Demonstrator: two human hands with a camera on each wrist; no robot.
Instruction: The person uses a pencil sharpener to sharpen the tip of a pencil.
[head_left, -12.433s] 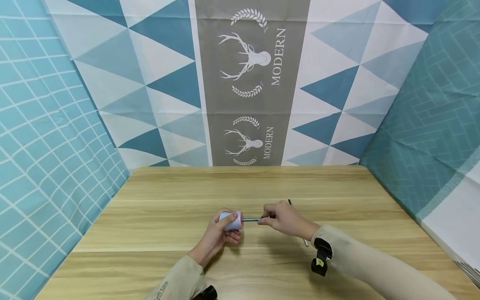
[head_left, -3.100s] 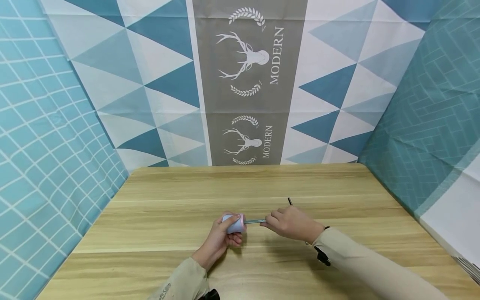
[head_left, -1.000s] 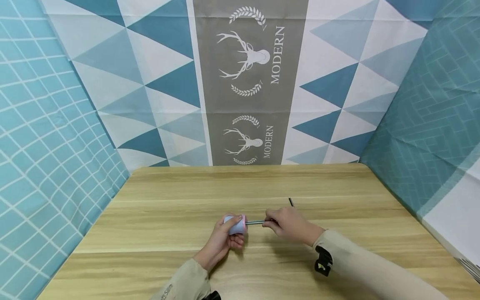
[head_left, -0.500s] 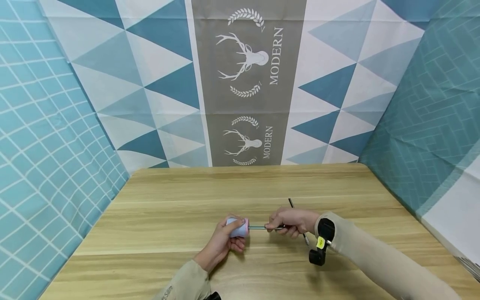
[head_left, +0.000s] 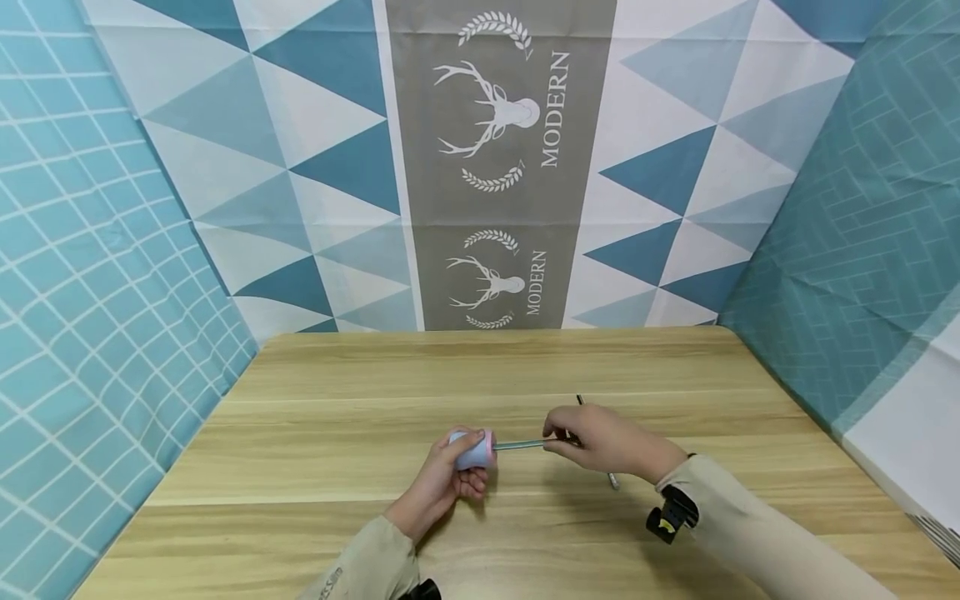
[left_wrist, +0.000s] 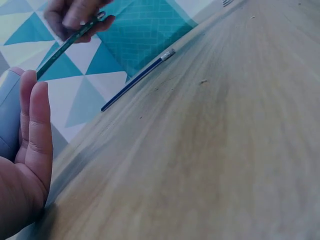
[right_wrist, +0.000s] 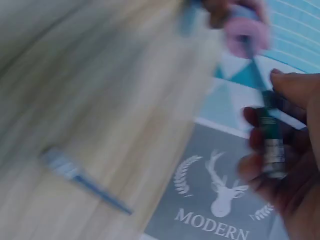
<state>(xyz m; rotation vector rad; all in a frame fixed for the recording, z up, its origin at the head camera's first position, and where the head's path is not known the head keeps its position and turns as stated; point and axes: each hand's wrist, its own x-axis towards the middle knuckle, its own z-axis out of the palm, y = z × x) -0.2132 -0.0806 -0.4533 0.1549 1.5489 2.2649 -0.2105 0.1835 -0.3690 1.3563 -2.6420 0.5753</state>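
Within the left hand [head_left: 444, 477] sat a pale-blue, pink-rimmed, plastic-looking cylinder [head_left: 476, 456], gripped with the thumb on top. Judged light, rigid, slightly slick; barrel was the place to hold. From its pink end toward the right hand [head_left: 603, 442] ran a slim dark-green pencil [head_left: 517, 445], likely light, stiff, snappable if bent. Right thumb and fingers pinched its outer part, back of hand up.

Left hand [head_left: 441, 482] holds light-blue cylinder [head_left: 474, 457], pink at one end. Thin greenish stick [head_left: 519, 445] runs from pink side to right hand [head_left: 611, 442], which grips it. Second stick [head_left: 613, 481], black at far tip, lies on wooden table [head_left: 360, 383], middle hidden by right hand. White deer [head_left: 491, 281] on wall cloth [head_left: 498, 200] behind.
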